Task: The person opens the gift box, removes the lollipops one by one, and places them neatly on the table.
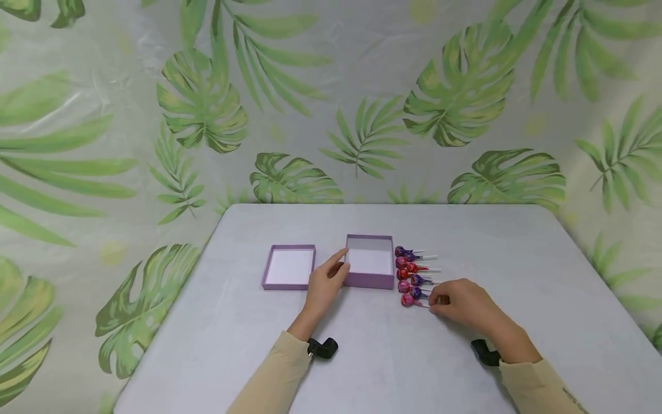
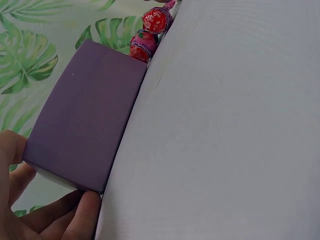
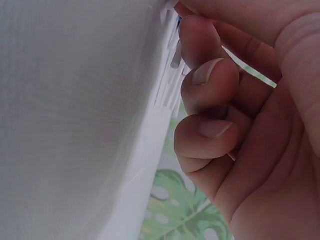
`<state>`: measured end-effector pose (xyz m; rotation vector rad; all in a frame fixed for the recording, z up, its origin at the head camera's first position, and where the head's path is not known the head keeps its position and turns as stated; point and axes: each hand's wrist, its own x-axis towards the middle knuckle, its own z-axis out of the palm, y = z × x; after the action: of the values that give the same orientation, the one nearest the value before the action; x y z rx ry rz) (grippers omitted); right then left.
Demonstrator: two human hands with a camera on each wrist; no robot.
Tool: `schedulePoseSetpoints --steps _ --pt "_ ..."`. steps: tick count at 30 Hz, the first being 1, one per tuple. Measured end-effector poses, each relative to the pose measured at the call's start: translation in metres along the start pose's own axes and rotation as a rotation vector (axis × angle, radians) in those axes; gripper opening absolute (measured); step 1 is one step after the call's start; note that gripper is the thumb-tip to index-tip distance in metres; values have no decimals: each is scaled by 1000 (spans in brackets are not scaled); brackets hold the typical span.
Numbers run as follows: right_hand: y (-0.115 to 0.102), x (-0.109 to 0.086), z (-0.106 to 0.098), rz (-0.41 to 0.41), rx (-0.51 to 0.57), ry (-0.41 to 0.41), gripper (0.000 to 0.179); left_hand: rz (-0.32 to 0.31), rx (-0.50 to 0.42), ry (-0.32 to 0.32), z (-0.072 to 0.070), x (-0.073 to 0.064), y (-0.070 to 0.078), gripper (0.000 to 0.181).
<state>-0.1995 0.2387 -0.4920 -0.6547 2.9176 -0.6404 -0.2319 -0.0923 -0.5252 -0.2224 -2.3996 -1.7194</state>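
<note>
A purple open-topped box with a white inside stands near the middle of the table. My left hand touches its left side, and in the left wrist view the fingers meet the box's corner. Right of the box, several wrapped lollipops lie in a column, heads toward the box and white sticks pointing right. At the near end of the column, my right hand pinches the stick of the nearest lollipop, a pink one. The right wrist view shows its other fingers curled.
A shallow purple-edged lid, white inside, lies left of the left hand. The white table ends at a leaf-patterned backdrop. Each wrist wears a small black camera.
</note>
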Motion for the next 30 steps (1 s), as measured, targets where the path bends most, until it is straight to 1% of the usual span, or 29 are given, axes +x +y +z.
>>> schedulePoseSetpoints --steps 3,6,8,14,18,22,25,27,30 --pt "-2 1 -1 -6 -1 8 8 -3 0 7 -3 1 0 40" --pt "-2 5 -3 -6 -19 38 7 18 -6 9 -4 5 0 40" --pt "-2 6 -2 7 -22 44 7 20 -8 7 -4 7 -1 40" --pt "1 2 4 24 -7 9 7 -29 -27 -16 -1 -1 -7 40" --pt "0 3 4 22 -12 36 8 -11 -34 -1 -1 -2 -8 41" --pt "-4 5 2 11 -9 51 7 -14 -27 4 -4 -2 -7 41" --pt "-6 5 1 2 -13 81 4 -18 -23 2 -6 -3 -5 41" --pt "-6 4 0 -8 -23 123 5 -14 -21 6 -6 -3 -5 41" --pt "-7 3 -1 -65 -50 195 9 -12 -17 22 -5 -3 -4 40"
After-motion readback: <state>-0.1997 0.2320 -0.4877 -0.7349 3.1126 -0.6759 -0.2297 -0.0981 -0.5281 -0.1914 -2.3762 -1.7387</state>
